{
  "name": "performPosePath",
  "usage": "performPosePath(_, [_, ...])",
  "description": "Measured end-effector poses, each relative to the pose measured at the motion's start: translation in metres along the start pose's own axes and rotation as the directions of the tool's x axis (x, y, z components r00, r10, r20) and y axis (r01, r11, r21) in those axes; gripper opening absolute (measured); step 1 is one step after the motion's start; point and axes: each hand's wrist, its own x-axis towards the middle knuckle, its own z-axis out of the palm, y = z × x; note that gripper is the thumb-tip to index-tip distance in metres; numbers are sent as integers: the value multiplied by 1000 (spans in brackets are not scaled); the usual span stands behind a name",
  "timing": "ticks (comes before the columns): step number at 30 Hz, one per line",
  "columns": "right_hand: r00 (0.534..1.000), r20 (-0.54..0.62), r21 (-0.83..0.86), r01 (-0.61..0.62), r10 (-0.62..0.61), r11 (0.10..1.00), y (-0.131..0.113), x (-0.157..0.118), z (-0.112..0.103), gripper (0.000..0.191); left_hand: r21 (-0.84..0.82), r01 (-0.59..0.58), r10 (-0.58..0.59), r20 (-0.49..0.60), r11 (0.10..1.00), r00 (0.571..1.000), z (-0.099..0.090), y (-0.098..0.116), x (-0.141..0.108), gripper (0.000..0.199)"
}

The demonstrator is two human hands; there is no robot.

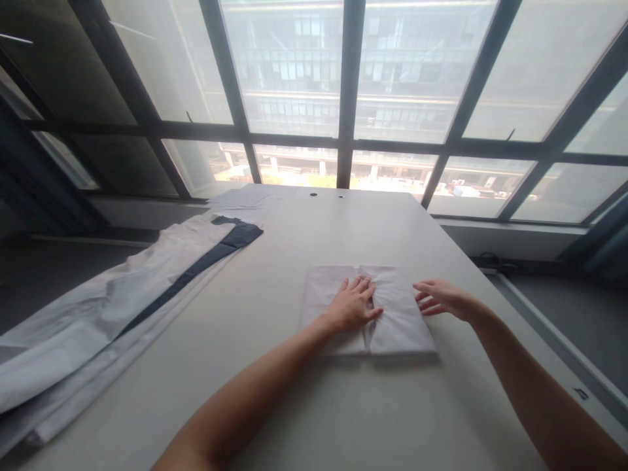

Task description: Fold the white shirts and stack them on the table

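Note:
A white cloth (402, 320), folded into a flat rectangle, lies on the white table (324, 418). Two of its edges meet in a seam down the middle, with creases fanning out from it. My left hand (352, 305) rests palm down on the cloth, across its middle, with the fingers spread. Beside the cloth's right edge is my right hand (442, 299), its fingers apart and nothing in it. Whether its fingertips touch the edge is hard to tell.
White garments (98, 294) lie in a long pile along the table's left side, with a dark blue cloth (196, 268) among them. White sheets (240, 198) lie at the far left corner. Large windows stand beyond the far edge. Cables (493, 261) are on the right.

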Motion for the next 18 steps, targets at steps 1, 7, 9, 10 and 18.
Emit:
performPosePath(1, [1000, 5, 10, -4, 4, 1000, 0, 1, 1, 37, -2, -1, 1, 14, 1000, 1000, 0, 0, 0, 74])
performPosePath(7, [987, 148, 31, 55, -59, 998, 6, 6, 2, 31, -18, -8, 9, 78, 1000, 997, -1, -2, -2, 76])
performPosePath(9, [981, 176, 8, 81, -81, 997, 7, 5, 3, 34, -34, -9, 13, 102, 999, 995, -3, -3, -1, 76])
performPosePath(10, [980, 177, -1, 91, -90, 996, 7, 4, 4, 37, -47, -11, 16, 111, 999, 994, -3, -4, -1, 76])
performPosePath(18, [980, 72, 65, 183, -187, 981, 0, -3, 10, 60, -91, 197, -199, -10, 976, 980, 0, -3, 6, 67])
